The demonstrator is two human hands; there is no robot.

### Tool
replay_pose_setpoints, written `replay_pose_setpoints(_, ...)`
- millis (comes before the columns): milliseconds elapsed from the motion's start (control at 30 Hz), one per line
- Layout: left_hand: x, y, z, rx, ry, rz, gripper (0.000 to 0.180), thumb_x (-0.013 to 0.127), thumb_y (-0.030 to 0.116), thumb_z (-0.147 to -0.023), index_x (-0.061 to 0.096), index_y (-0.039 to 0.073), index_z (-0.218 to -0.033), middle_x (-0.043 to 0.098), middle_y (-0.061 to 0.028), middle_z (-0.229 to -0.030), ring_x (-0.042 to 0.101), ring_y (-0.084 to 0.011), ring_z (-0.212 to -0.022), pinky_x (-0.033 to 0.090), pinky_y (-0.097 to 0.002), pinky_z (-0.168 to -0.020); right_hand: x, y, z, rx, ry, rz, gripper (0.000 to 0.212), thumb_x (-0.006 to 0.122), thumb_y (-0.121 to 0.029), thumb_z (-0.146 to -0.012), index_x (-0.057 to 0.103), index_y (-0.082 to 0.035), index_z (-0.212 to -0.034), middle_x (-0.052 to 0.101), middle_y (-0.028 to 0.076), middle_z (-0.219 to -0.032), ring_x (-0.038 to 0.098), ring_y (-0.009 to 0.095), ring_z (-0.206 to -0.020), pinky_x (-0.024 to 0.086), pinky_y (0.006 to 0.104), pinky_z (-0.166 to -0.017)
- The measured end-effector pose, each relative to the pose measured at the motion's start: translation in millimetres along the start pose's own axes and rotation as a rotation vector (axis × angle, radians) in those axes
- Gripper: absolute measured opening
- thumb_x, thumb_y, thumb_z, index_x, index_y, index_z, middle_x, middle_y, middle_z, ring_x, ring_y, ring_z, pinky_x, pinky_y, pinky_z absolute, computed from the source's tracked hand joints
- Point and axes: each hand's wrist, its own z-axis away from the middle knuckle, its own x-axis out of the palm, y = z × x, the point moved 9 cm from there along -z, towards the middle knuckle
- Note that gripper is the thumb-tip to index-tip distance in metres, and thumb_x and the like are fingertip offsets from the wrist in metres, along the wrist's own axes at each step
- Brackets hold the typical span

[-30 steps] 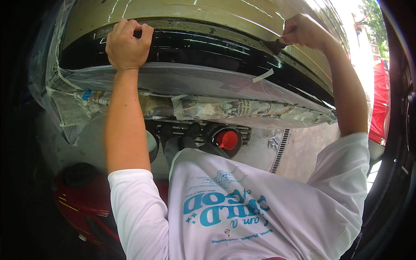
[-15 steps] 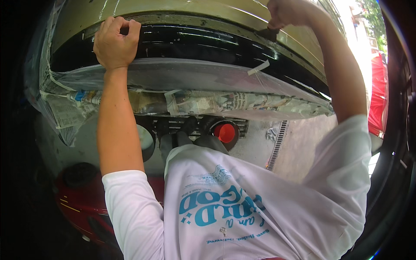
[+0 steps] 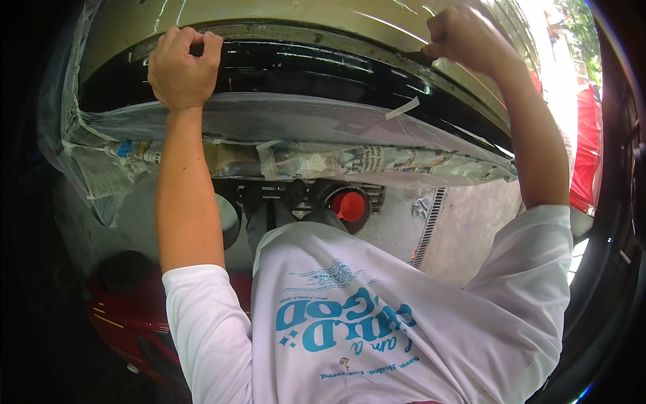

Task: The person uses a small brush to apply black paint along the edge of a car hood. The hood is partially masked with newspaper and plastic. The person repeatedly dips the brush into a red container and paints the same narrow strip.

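Across the top runs a gold-coloured vehicle panel (image 3: 282, 10), with a dull grey-green strip (image 3: 303, 34) along its edge and a glossy black band (image 3: 289, 64) below. At the strip's left end is my left hand (image 3: 182, 71), closed, its fingers curled over the edge; whatever is in them is hidden. Further right along the strip, my right hand (image 3: 471, 40) grips a dark, flat-bladed scraper (image 3: 418, 58). The blade's edge meets the strip, and most of the tool is covered by my fingers.
Clear plastic sheeting (image 3: 296, 111), newspaper (image 3: 330, 159) and a loose tape end (image 3: 402, 108) hang under the black band. Below stand a dark bucket with a red dipper (image 3: 348, 206) and a pale round container (image 3: 227, 219). A drain grate (image 3: 429, 225) crosses the floor; a red car (image 3: 128, 316) is lower left.
My right hand has shifted slightly right and down, and less of the scraper's blade shows. The left hand stays at the strip's left end, almost unmoved.
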Motion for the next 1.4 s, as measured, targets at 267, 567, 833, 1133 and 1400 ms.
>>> replay_pose_setpoints(267,2,5,-9,0.008,-0.003,-0.007,0.019,0.072,0.030,-0.082,0.067,0.014,-0.072,0.064,0.0002,-0.081,0.065,-0.0280,-0.081,0.053,-0.0426,-0.077,8,42,-14,0.093,-0.207,-0.250,0.025,0.085,-0.024,-0.085,0.075,-0.001,-0.082,0.073,0.012,-0.076,0.069,0.027,-0.071,0.054,0.0411,-0.072)
replay_pose_setpoints(567,-1,0,-1,0.036,0.010,-0.008,0.019,0.072,0.030,-0.082,0.067,0.014,-0.073,0.064,0.0004,-0.081,0.065,-0.0266,-0.081,0.053,-0.0415,-0.076,-2,-1,11,0.004,0.056,0.014,0.026,0.085,-0.030,-0.084,0.076,-0.006,-0.085,0.074,0.017,-0.080,0.071,0.033,-0.077,0.055,0.0472,-0.074)
replay_pose_setpoints(833,-2,2,-4,0.002,-0.008,-0.018,0.020,0.071,0.031,-0.083,0.068,0.014,-0.074,0.065,0.0003,-0.082,0.065,-0.0267,-0.083,0.052,-0.0413,-0.079,2,8,38,0.025,0.147,-0.077,0.027,0.082,-0.031,-0.087,0.074,-0.006,-0.089,0.075,0.015,-0.082,0.072,0.035,-0.079,0.055,0.0479,-0.077)
replay_pose_setpoints(1133,-4,5,-3,-0.002,0.029,0.013,0.020,0.070,0.031,-0.083,0.067,0.014,-0.073,0.064,0.0004,-0.080,0.064,-0.0265,-0.083,0.053,-0.0416,-0.079,18,-11,80,0.188,0.354,0.040,0.029,0.073,-0.037,-0.097,0.074,-0.009,-0.093,0.077,0.011,-0.092,0.073,0.037,-0.086,0.056,0.0487,-0.077)
replay_pose_setpoints(1400,6,-8,-1,-0.027,-0.038,-0.026,0.023,0.070,0.039,-0.086,0.071,0.017,-0.078,0.068,0.0019,-0.086,0.067,-0.0305,-0.088,0.054,-0.0454,-0.077,29,-10,90,0.196,0.400,0.058,0.028,0.068,-0.038,-0.100,0.073,-0.010,-0.096,0.077,0.009,-0.097,0.076,0.036,-0.085,0.060,0.0492,-0.076)
